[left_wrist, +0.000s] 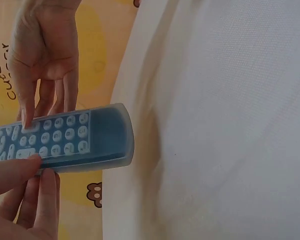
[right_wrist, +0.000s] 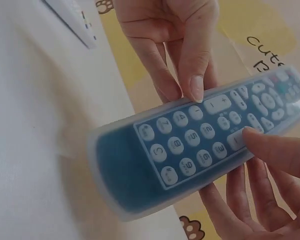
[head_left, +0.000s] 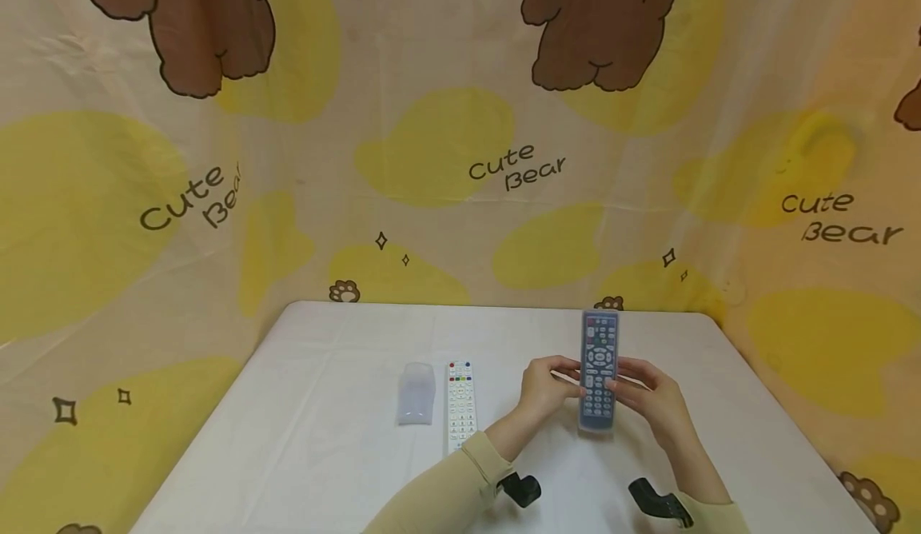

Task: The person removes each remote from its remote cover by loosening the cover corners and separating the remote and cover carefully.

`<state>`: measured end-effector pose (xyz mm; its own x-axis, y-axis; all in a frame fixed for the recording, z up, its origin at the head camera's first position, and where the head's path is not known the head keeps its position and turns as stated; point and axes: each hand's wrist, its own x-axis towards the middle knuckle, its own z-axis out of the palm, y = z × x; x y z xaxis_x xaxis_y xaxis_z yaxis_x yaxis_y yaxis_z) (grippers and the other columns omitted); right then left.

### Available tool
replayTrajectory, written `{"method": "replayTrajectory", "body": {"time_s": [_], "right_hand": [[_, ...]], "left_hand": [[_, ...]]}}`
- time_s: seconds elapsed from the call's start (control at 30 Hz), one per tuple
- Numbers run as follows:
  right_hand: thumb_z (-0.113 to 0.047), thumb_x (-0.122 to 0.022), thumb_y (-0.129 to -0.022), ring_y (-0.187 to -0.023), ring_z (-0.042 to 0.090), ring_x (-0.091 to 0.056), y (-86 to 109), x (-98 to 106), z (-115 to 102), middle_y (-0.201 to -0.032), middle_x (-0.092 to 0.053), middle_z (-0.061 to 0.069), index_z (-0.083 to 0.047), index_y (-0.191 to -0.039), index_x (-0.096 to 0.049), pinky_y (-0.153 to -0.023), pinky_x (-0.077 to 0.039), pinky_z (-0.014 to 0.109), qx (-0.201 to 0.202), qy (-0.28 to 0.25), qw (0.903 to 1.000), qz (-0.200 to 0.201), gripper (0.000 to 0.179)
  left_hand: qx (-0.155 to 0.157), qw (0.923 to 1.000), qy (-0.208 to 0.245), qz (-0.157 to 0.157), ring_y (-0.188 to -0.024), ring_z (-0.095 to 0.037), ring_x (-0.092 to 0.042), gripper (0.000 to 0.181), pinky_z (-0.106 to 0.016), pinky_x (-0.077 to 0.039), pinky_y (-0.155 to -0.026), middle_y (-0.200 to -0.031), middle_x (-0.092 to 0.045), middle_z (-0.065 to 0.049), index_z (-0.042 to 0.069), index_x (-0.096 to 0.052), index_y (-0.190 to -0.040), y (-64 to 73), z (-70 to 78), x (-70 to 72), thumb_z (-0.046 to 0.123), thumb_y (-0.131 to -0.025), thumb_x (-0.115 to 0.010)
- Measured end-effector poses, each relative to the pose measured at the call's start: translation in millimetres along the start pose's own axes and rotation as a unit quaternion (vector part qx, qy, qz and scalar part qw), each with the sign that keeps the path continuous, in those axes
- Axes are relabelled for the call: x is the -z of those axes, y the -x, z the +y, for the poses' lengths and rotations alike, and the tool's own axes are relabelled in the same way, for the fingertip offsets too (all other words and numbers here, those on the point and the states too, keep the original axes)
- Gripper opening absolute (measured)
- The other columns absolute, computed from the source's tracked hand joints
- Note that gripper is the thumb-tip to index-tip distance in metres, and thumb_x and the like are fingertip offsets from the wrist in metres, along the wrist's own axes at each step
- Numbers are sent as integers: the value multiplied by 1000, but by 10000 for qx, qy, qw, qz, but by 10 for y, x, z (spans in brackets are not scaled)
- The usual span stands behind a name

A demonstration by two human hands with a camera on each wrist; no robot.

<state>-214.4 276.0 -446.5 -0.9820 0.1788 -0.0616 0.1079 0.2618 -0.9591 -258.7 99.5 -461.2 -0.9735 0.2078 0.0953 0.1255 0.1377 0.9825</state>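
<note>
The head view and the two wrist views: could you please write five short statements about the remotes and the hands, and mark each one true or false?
1. The left hand and the right hand both hold the blue remote. True.
2. The white remote lies on the white table. True.
3. In the head view, nothing lies to the left of the white remote. False: a translucent sleeve-like thing lies there.
4. The blue remote is inside a translucent case. True.
5. The buttons of the blue remote are hidden in every view. False: all three views show buttons on it.
</note>
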Motion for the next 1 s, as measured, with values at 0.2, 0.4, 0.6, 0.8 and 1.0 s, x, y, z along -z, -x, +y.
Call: {"method": "replayTrajectory", "body": {"time_s": [0.2,0.4,0.6,0.8,1.0], "right_hand": [[-31,-71,-84,-123,32,-51,10,-31,-18,-138,-50,18,-7,-136,-47,-100,-47,42,183,248,9995,84,62],[-27,-74,-82,-114,21,-58,13,-66,-20,-122,-64,0,-4,-129,-56,-101,-46,45,367,149,9988,282,55],[-9,-72,-83,-93,-7,-60,14,-85,44,-96,-62,-26,-8,-114,-66,-81,-53,18,882,-406,9952,133,32],[-13,-73,-83,-92,-2,-63,25,-103,51,-96,-64,-20,-8,-110,-68,-79,-55,19,744,-331,9965,162,28],[-16,-73,-83,-94,6,-62,32,-126,62,-97,-66,-17,0,-114,-66,-79,-56,23,563,-69,9981,222,36]], "left_hand": [[-43,9999,106,90,-65,-8,-66,28,-20,-54,-58,-84,-71,-4,8,-73,-91,-13,17,31,-4,-66,-80],[-34,9980,615,128,-64,-9,-65,27,-23,-57,-58,-82,-69,-3,4,-72,-91,-21,20,33,-10,-68,-76],[-89,9948,1007,89,-62,-11,-66,27,-27,-58,-56,-87,-70,-5,3,-73,-91,-28,2,51,-12,-69,-74],[-230,9965,808,21,-65,-11,-67,30,-22,-55,-60,-92,-71,-10,5,-73,-92,-27,-37,95,-11,-67,-74],[-255,9981,558,-17,-67,-7,-65,28,-19,-50,-61,-95,-72,-10,7,-74,-93,-19,-74,144,-5,-68,-76]]}}
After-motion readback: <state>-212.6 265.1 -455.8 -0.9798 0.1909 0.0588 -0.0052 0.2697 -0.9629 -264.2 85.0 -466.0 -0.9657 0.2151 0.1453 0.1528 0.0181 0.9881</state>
